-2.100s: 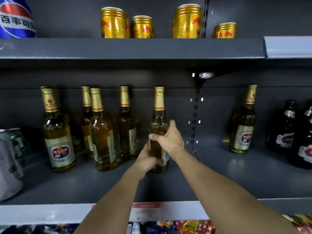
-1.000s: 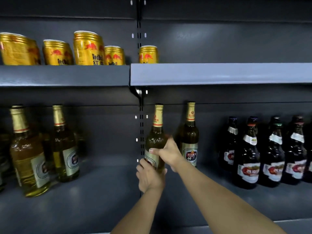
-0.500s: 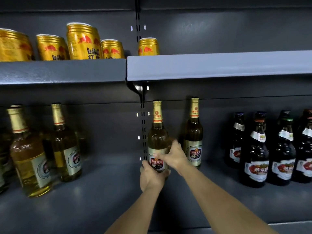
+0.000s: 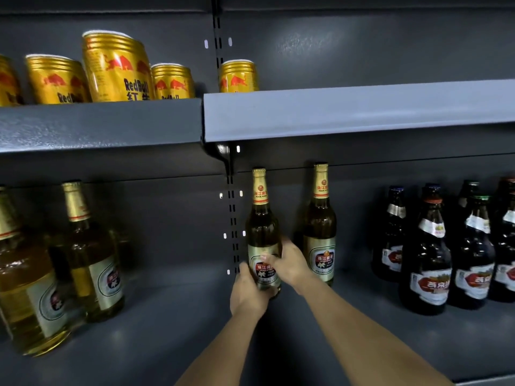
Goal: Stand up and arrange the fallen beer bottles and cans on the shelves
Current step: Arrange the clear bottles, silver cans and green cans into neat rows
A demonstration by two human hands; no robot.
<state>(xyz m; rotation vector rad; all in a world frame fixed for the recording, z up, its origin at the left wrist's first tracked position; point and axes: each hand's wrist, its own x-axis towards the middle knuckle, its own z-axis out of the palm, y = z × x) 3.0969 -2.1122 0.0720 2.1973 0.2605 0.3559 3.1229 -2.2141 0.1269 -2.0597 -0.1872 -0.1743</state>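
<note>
A gold-capped beer bottle point(image 4: 262, 227) stands upright on the dark middle shelf point(image 4: 172, 330), label facing me. My left hand point(image 4: 248, 293) grips its base from the lower left. My right hand point(image 4: 289, 264) wraps its label from the right. A matching bottle point(image 4: 320, 232) stands just to its right, close behind my right hand. Two more of the same bottles point(image 4: 89, 254) stand upright at the far left.
Several dark brown bottles point(image 4: 432, 260) stand in a group at the right. On the upper shelf point(image 4: 334, 112) stand several gold Red Bull cans point(image 4: 117, 68), all upright. A slotted upright post point(image 4: 232, 218) runs behind the held bottle.
Both hands carried the bottle from the left shelf section to the right, beside the lone matching bottle. Its label has turned towards me and it now stands straighter.
</note>
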